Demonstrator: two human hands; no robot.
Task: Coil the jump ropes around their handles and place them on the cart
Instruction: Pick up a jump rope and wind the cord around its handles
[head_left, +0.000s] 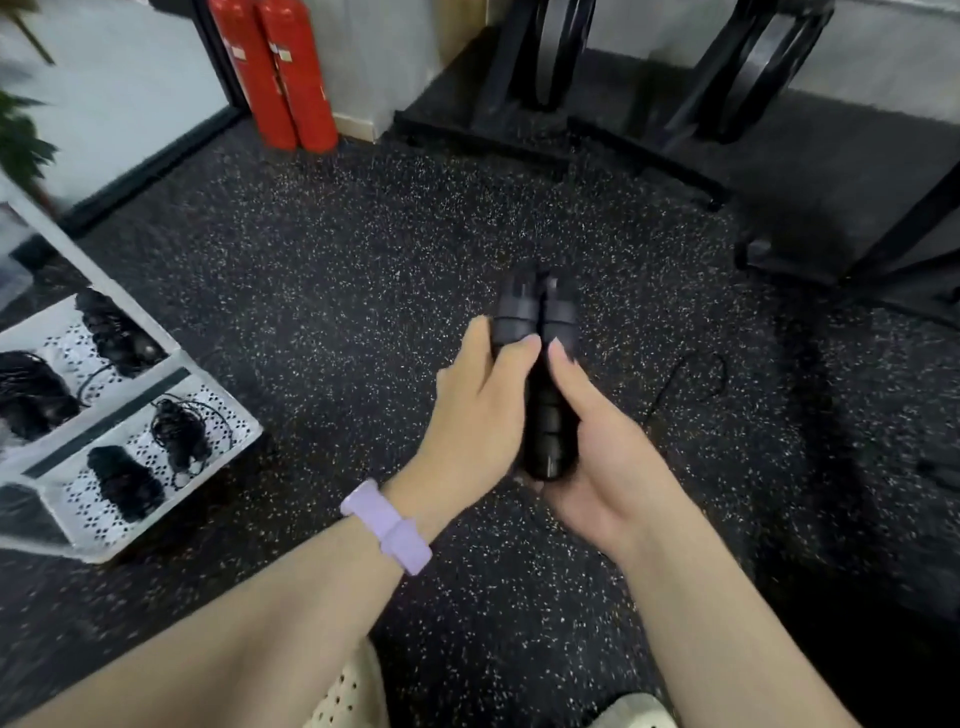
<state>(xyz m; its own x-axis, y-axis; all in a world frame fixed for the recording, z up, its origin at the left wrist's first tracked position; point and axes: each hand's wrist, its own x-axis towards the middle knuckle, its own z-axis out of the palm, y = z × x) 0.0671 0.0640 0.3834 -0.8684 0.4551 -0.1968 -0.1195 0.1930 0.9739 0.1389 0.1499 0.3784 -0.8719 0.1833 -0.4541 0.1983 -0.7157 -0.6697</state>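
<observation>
Your forearms fill the bottom of the view, a lilac wristband (385, 525) on the left one, and they meet over the speckled floor (332, 291). Between your hands is the pair of black jump rope handles (540, 374), pressed side by side and pointing away from you. Your left hand (475, 410) wraps them from the left, thumb laid across the top of the near handle. Your right hand (605, 447) cups the butt ends from beneath, thumb along the right handle. So both grips are closed on the handles.

The rope (691, 379) is not yet wound. A thin black loop of it lies on the floor just right of your hands. Where it joins the handles is hard to make out against the dark mat, so I may be missing some of its run.

By my reading you are at the start of the coil for this rope: handles gathered, cord loose. The next move calls for one hand to keep both handles clamped together while the other lets go, finds the cord near the handle tips and winds it round in tight, even turns. Watch for slack snagging underfoot.

The cart (171, 358) stands well to your left, a white perforated one with two tiers showing. Several dark coiled bundles (179, 436) already lie on them. The finished rope will need a reach left to set it beside them.
</observation>
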